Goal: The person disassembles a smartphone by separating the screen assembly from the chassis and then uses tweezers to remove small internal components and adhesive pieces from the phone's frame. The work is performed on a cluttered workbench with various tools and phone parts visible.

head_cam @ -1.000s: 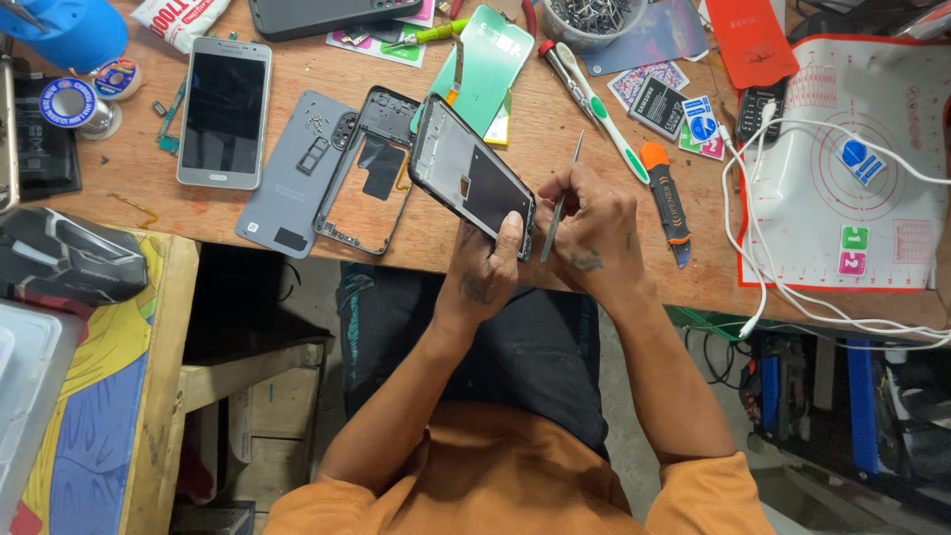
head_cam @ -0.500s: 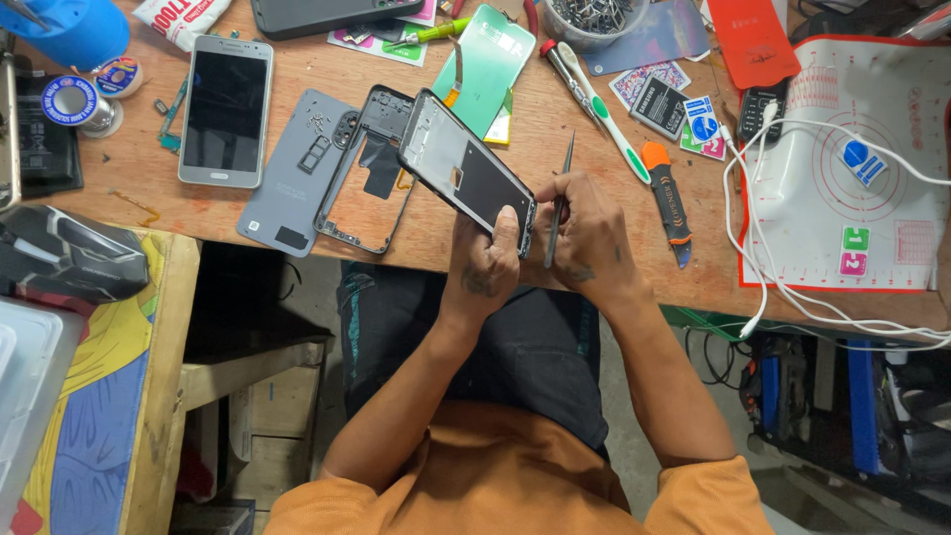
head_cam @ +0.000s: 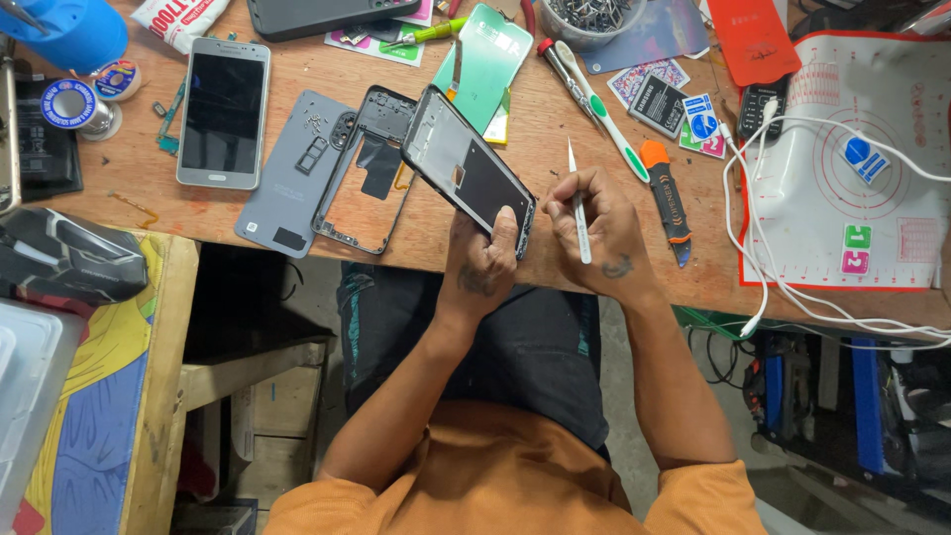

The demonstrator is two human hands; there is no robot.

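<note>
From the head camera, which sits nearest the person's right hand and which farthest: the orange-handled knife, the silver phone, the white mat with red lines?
Measured from the right hand:
1. Orange-handled knife, just beside it, toward the mat's side of the picture.
2. White mat with red lines, farther out that same way.
3. Silver phone, far across the bench, beyond the left hand.

Wooden workbench (head_cam: 594, 267), bare brown top, scuffed and marked; front edge runs left to right across mid-frame. Under the bench's left end, a wooden frame with crossbars (head_cam: 253, 372). At far left, a lower surface with a blue and yellow painted top (head_cam: 94, 416), edged in plain wood. Grey concrete floor (head_cam: 619, 396) shows below the front edge. Dark space under the right end of the bench, cables hanging there. Light even, soft shadows.
</note>
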